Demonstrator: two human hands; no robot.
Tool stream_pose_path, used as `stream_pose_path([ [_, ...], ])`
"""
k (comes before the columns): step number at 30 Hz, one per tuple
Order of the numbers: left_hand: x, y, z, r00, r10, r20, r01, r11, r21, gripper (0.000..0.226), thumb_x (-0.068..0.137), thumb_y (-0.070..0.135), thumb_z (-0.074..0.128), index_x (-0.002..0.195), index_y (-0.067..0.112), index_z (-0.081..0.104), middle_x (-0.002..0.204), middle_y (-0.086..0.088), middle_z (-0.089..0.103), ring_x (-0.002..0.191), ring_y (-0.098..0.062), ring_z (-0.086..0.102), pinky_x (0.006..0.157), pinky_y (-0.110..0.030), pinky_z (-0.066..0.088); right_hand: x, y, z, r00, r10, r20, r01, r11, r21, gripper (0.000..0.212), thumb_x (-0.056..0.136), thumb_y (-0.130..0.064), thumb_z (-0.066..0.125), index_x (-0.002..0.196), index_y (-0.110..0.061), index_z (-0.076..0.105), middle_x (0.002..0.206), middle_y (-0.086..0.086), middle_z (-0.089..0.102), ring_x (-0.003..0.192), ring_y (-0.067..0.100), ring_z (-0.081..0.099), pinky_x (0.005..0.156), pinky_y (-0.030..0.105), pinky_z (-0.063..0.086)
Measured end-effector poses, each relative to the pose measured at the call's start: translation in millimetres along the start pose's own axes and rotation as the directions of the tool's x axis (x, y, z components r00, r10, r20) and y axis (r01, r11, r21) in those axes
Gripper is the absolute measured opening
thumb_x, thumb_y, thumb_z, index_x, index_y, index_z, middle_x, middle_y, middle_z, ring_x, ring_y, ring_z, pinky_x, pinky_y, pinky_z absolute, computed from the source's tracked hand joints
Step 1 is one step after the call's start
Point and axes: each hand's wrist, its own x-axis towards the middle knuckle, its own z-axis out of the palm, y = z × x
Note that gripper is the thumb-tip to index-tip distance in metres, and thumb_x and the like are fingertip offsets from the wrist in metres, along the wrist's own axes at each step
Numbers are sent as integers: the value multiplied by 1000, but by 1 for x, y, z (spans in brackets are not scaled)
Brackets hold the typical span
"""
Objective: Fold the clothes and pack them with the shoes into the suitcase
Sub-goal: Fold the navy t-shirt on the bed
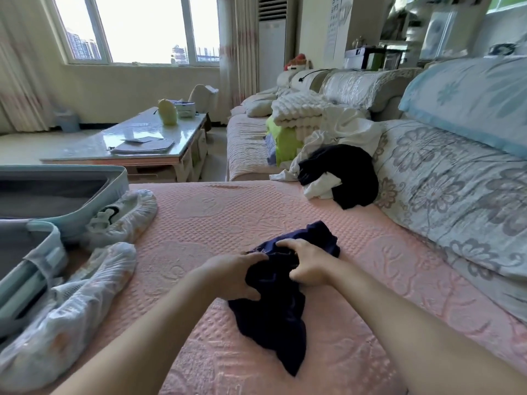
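One navy garment (273, 323) gripped by left hand (236, 276), right hand (306, 262); two bagged shoes (125, 218) (77, 303)

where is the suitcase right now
The open suitcase sits at the head view's left edge, right beside the two bagged shoes on the pink cover.

You face a bright room. Daylight pours through the wide window (137, 27) behind the glossy low table (148, 141), and the tabletop mirrors it. A cream wall (128, 86) runs below the sill. One pale curtain (20, 67) hangs far left of the table, and a second curtain (242, 44) hangs beyond its right end, beside a tall white air conditioner (272, 47). Right of the table stretches a long sofa (356, 86) in pale patterned covers, with cluttered shelves (413, 29) behind it. A light floor (22, 143) spreads to the table's left.
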Motion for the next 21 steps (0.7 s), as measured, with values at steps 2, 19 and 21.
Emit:
stream_pose_path([
  [2,6,-8,7,993,14,-121,-8,999,46,48,83,37,66,128,48,54,122,10,64,113,-20,61,88,-29,49,0,2,6,992,31,121,-20,995,-94,91,78,-7,63,156,-38,26,153,-1,39,134,19,47,102,27,47],
  [19,-24,-93,-15,914,-341,-219,329,940,-88,14,84,29,62,88,42,65,103,6,65,89,-18,60,81,-31,52,42,-22,9,987,-79,143,66,993,97,18,81,-15,56,64,-21,57,64,-4,51,62,12,48,61,30,36],
  [21,-19,-80,-7,974,-177,-144,147,970,-195,37,84,43,69,117,48,54,113,9,56,100,-17,54,87,-32,47,39,-29,13,970,-77,229,62,996,69,7,78,-18,61,74,-24,62,73,-6,58,68,13,54,65,32,43],
])
